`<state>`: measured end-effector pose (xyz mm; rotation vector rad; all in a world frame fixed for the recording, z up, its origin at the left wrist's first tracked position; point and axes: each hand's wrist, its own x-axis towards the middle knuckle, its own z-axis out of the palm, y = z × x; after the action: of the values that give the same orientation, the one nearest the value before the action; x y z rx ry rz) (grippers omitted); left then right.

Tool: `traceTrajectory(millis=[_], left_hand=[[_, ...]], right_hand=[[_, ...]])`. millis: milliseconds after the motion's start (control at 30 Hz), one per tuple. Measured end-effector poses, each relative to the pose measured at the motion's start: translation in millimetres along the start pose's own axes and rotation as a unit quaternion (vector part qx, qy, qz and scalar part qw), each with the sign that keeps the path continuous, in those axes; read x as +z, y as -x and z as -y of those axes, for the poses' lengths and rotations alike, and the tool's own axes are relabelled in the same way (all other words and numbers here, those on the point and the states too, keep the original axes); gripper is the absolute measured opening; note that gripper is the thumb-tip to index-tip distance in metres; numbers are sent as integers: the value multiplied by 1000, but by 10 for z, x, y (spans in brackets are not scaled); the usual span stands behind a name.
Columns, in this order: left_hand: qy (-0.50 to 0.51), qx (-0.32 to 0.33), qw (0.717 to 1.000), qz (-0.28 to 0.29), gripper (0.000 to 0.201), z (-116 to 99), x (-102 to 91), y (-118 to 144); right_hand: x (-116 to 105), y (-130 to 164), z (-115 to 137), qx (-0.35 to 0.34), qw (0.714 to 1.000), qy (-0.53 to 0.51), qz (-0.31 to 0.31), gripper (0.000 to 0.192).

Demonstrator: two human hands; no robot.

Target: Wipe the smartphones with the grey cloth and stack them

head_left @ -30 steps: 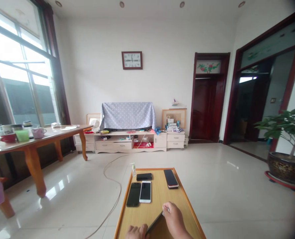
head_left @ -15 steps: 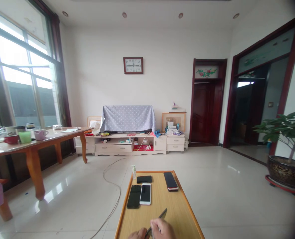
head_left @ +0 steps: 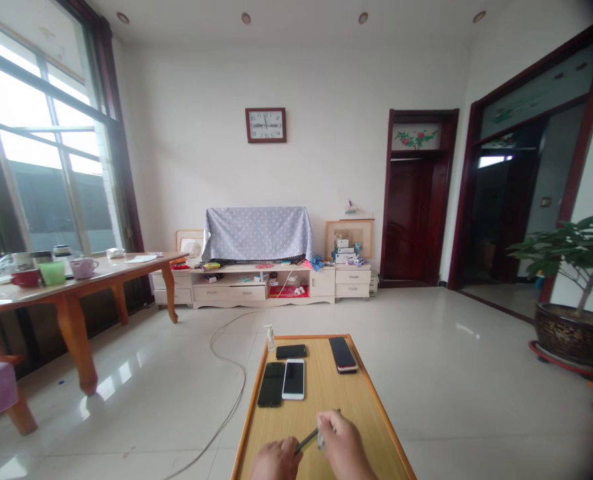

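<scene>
Both my hands meet at the near end of a small wooden table (head_left: 361, 407). My left hand (head_left: 274, 460) and my right hand (head_left: 344, 447) hold a thin dark phone (head_left: 310, 438) between them, tilted edge-on above the tabletop. Farther along the table lie a black phone (head_left: 271, 385) and a white phone (head_left: 293, 379) side by side. Another black phone (head_left: 291, 351) lies crosswise behind them, and a dark phone with a red edge (head_left: 343, 355) rests at the far right. A small clear bottle (head_left: 270, 338) stands at the far left corner.
A white cable (head_left: 226, 373) snakes across the glossy floor left of the table. A long wooden table with cups (head_left: 71, 277) stands by the window at left. A low TV cabinet (head_left: 256, 283) lines the far wall. A potted plant (head_left: 574, 293) sits at right.
My right hand drew back from the table's middle toward my left hand, and the held phone now tilts lower between both hands. The view shifted slightly.
</scene>
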<state>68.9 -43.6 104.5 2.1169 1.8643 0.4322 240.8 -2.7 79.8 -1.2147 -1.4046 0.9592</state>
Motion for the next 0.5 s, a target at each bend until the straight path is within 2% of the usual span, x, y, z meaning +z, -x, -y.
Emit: traceTrajectory(millis=[100, 233, 367, 500], left_hand=[[102, 44, 992, -58, 33, -138, -153, 97], [244, 56, 967, -45, 36, -336, -266, 66], [376, 33, 925, -43, 39, -431, -188, -58], [461, -2, 886, -38, 42, -451, -75, -120]], right_hand=[[-350, -149, 232, 88, 987, -131, -39, 50], [-606, -367, 388, 149, 948, -274, -59, 50], [-619, -417, 411, 177, 932, -309, -67, 56], [-505, -256, 413, 176, 925, -331, -61, 79]])
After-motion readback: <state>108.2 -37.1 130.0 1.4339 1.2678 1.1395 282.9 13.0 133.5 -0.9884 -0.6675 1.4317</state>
